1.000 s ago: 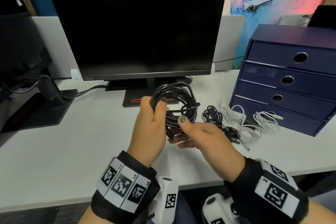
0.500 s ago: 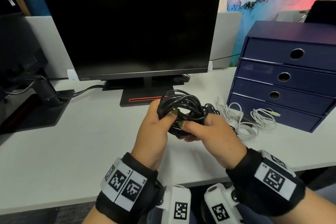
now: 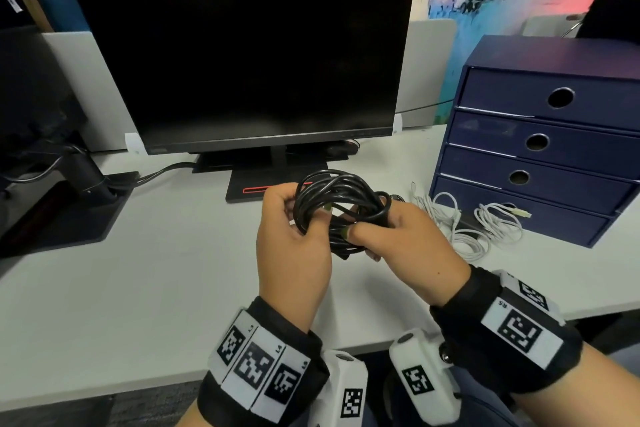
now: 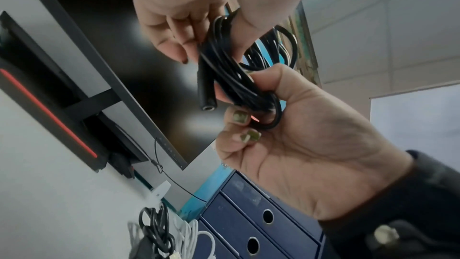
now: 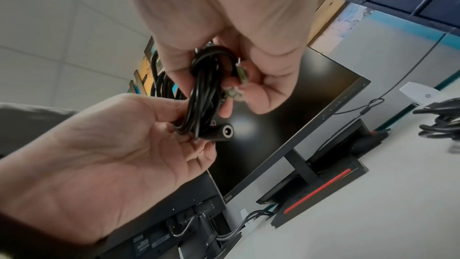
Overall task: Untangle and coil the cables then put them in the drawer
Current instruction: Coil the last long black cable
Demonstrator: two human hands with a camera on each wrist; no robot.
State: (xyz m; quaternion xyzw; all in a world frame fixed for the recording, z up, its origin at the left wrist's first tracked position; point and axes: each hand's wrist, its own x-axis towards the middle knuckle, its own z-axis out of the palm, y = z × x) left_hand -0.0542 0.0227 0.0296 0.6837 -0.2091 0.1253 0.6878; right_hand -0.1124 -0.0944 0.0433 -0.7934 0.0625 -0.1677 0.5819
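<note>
Though held above the desk (image 3: 138, 288) — black coil (image 3: 341, 208), both hands' grip.

A white desk (image 3: 145, 281) carried everything. A black monitor (image 3: 242, 45) stood at its back on a dark base with a red stripe (image 3: 252, 189). To the left lay a dark pad (image 3: 62, 218) with a second stand (image 3: 88, 177) on it. At the right stood a blue drawer unit (image 3: 540, 142), all four drawers closed. Just before it lay loose white cables (image 3: 485, 229), and beside them a small black cable bundle (image 4: 154, 229).
</note>
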